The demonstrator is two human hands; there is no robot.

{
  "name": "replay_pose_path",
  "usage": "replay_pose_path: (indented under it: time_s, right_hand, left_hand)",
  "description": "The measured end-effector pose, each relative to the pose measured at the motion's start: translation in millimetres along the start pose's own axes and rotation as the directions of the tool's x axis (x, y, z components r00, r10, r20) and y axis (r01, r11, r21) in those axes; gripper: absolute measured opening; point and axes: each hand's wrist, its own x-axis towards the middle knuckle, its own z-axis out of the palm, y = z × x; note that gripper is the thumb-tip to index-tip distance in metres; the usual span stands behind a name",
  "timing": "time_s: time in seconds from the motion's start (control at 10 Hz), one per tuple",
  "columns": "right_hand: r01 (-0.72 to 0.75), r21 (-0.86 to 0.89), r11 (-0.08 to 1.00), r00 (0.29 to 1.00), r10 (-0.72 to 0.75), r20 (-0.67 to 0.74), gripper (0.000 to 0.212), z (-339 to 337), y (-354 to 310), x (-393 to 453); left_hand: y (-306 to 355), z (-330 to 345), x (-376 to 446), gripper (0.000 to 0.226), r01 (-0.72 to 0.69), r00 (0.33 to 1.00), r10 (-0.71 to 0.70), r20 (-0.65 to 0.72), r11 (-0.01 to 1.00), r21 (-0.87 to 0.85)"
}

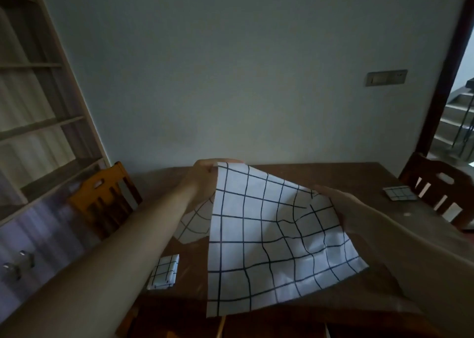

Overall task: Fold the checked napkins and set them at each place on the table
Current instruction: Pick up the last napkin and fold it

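Cloth, wood and a metal wall plate

The napkin [269, 237] is thin white cloth, matt, creased, with dark grid lines; the worktop [359, 181] is dark wood with a dull sheen; both chairs [102, 204] are varnished wood.

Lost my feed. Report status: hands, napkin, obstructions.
Both hands, left and right, holding unfolded napkin above table. Two folded napkins placed. Nothing in the way.

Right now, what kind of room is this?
Probably a home dining room: a wooden table with wooden chairs at its sides, folded checked napkins laid at places, and a staircase through the doorway.
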Motion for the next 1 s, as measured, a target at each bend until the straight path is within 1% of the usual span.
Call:
replay_pose_path:
  time_s: [0.1,0.2,0.3,0.4,0.5,0.6,0.7,0.8,0.9,1.0]
  right_hand:
    - [-0.012,0.093,0.996,0.999,0.017,-0.049,0.041,11,2,-12]
    - [-0.042,0.195,0.980,0.999,0.044,-0.003,0.048,7,6,-8]
    - [-0.099,0.370,0.924,0.990,0.053,0.132,0.042,8,6,-13]
    - [-0.123,0.526,0.842,0.988,0.056,0.142,0.036,2,16,-8]
    - [-0.056,0.573,0.818,0.997,0.014,0.077,0.030,1,29,-4]
    - [-0.017,0.555,0.832,0.998,-0.018,0.057,0.040,-5,34,-3]
    - [-0.029,0.560,0.828,0.999,-0.001,0.054,0.036,0,34,-8]
    - [-0.049,0.513,0.857,0.999,0.039,0.031,0.048,2,36,-13]
    - [-0.067,0.274,0.959,0.990,0.098,-0.099,0.038,5,25,-24]
    - [0.241,-0.131,0.962,0.937,-0.265,-0.226,0.047,28,0,-33]
  left_hand:
    - [11,-4,-16,0.025,-0.090,0.996,0.090,0.000,0.995,-0.042]
    - [13,-7,-18,0.033,-0.146,0.989,0.146,0.006,0.989,-0.004]
    - [14,-8,-16,0.036,-0.156,0.987,0.156,-0.023,0.988,0.012]
    - [14,-9,-13,0.029,-0.175,0.980,0.173,-0.102,0.984,-0.015]
    - [12,-12,-5,0.031,-0.153,0.976,0.153,-0.153,0.988,0.007]
    - [10,-16,-1,0.036,-0.157,0.977,0.157,-0.143,0.988,0.010]
    - [12,-19,5,0.035,-0.169,0.976,0.165,-0.145,0.985,-0.016]
    - [18,-21,9,0.034,-0.192,0.970,0.187,-0.155,0.981,-0.019]
    - [26,-17,11,0.044,-0.202,0.970,0.205,-0.130,0.979,0.035]
    - [32,-9,10,0.047,-0.237,0.971,0.238,-0.003,0.967,0.093]
